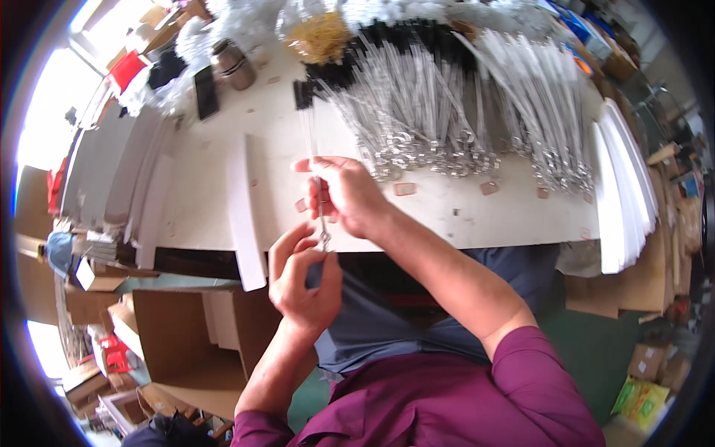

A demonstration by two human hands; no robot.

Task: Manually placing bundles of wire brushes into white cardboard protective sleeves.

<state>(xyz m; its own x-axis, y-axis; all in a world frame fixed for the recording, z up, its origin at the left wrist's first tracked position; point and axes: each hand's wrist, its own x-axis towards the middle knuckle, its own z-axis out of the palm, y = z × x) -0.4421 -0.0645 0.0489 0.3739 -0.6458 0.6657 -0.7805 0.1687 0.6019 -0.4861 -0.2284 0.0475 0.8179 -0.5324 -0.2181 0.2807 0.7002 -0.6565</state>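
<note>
Over the table's front edge I hold a long, thin wire brush (312,141), its black tip pointing away and its metal end toward me. A clear sleeve seems to cover the shaft. My right hand (351,195) grips the shaft about midway, fingers closed round it. Lower down, my left hand (305,279) has its thumb and fingers pinched at the metal end; the exact contact is partly hidden. Beyond my right hand lies a big pile of similar brushes (417,97), black tips far, shiny metal ends near. A long white strip of card (243,212) lies left of my hands, jutting past the edge.
White folded cards stand at the left (112,175) and the right (622,190) of the table (201,201). A phone (205,93), a metal flask (234,65) and a bag of yellow ties (319,37) lie at the back. An open cardboard box (186,335) stands below left.
</note>
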